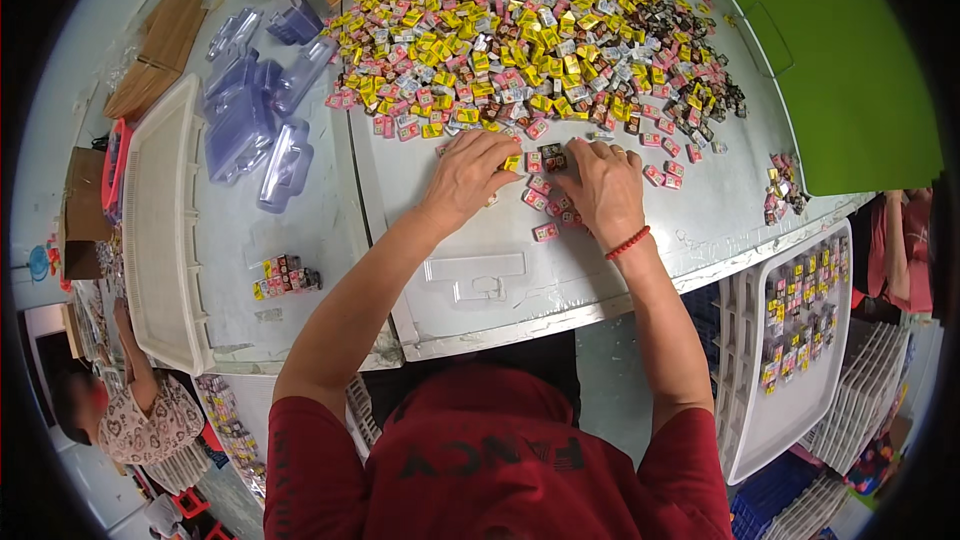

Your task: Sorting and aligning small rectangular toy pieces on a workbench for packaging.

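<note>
My left hand (pixel 472 176) is closed at the near edge of a big heap of tiny candy-sized boxes (pixel 520 40). Its thumb and fingers pinch a small yellow box (pixel 511 162). Just right of that stands a small pink box (pixel 533 162). Small dark boxes (pixel 552 156) sit beside the pink one, against the curled fingertips and thumb of my right hand (pixel 605 185), which wears a red bead bracelet. Several loose pink boxes (pixel 535 199) lie between and below the hands, some partly hidden under the right palm. A clear plastic tray (pixel 476 278) rests nearer me on the table.
Clear plastic trays (pixel 240 120) pile up at the left, near a white crate (pixel 165 230) and a small stack of boxes (pixel 286 277). At right stand a green panel (pixel 850 60) and a white rack tray (pixel 790 410) with box groups. Other people are at both sides.
</note>
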Demonstrator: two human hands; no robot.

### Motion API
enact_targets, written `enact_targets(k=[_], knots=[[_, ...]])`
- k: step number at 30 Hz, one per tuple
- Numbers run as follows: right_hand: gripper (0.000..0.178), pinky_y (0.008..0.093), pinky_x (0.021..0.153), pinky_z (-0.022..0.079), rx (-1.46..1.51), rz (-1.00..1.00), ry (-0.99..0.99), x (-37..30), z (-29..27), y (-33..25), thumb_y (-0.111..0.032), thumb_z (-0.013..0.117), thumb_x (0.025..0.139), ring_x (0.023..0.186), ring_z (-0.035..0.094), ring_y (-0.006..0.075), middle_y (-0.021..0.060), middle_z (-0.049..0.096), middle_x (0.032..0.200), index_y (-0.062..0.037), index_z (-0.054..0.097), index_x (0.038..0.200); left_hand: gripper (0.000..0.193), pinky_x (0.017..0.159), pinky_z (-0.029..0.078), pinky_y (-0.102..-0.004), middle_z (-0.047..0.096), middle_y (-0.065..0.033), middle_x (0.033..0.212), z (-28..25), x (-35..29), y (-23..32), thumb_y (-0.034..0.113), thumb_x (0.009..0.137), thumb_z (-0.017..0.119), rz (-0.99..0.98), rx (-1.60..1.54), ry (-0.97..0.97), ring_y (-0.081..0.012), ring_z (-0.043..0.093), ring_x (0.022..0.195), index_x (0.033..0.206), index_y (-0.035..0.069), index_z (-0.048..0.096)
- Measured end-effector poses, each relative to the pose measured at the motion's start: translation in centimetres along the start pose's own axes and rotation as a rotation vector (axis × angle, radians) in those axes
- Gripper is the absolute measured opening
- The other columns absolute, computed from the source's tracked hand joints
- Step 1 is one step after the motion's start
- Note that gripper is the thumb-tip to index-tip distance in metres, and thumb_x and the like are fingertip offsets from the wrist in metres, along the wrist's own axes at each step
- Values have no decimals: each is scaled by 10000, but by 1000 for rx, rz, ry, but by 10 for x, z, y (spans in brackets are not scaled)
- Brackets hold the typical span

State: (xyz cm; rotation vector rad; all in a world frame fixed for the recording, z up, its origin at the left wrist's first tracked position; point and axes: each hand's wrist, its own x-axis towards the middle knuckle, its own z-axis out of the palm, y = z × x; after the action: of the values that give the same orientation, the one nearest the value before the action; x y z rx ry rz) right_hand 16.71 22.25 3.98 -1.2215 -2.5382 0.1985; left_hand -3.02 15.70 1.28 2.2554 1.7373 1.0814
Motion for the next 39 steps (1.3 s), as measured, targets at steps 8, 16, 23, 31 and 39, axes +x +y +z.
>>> enact_targets(k=[8, 16, 23, 31, 39], knots=[[197, 399, 833, 399, 132, -68, 93, -8, 6, 13, -152, 712, 751, 845, 592, 274, 67, 669, 865, -90, 666, 932, 292, 810, 450, -381, 617, -55, 954, 2, -3, -3, 156, 657, 771, 101, 39, -10, -256, 561, 944, 901, 56, 645], [134, 409, 753, 397, 55, 128, 211, 3, 16, 22, -202, 688, 799, 737, 609, 268, 83, 669, 739, -71, 676, 825, 287, 888, 430, -380, 658, -22, 1011, 10, 2, -2, 188, 679, 771, -10, 8, 38, -227, 536, 1056, 924, 75, 676], [137, 388, 733, 401, 127, 113, 114, 6, 16, 15, -200, 661, 830, 741, 615, 273, 84, 672, 736, -68, 674, 861, 318, 835, 469, -377, 665, -72, 991, 8, 5, -1, 178, 662, 785, 70, 42, 10, -274, 574, 996, 933, 47, 682], [210, 394, 808, 396, 148, -91, 178, 17, 9, 17, -205, 685, 803, 907, 586, 256, 62, 669, 903, -97, 663, 983, 350, 844, 478, -348, 642, -68, 1015, 9, 10, 9, 149, 678, 770, 14, 37, -14, -249, 548, 972, 989, 35, 658], [170, 395, 855, 383, 160, -183, 242, 27, 12, 8, -136, 702, 749, 870, 587, 251, 50, 666, 882, -110, 676, 915, 305, 807, 493, -356, 638, -80, 976, 23, 13, 11, 103, 686, 758, 32, 42, 31, -251, 575, 909, 959, 16, 653]])
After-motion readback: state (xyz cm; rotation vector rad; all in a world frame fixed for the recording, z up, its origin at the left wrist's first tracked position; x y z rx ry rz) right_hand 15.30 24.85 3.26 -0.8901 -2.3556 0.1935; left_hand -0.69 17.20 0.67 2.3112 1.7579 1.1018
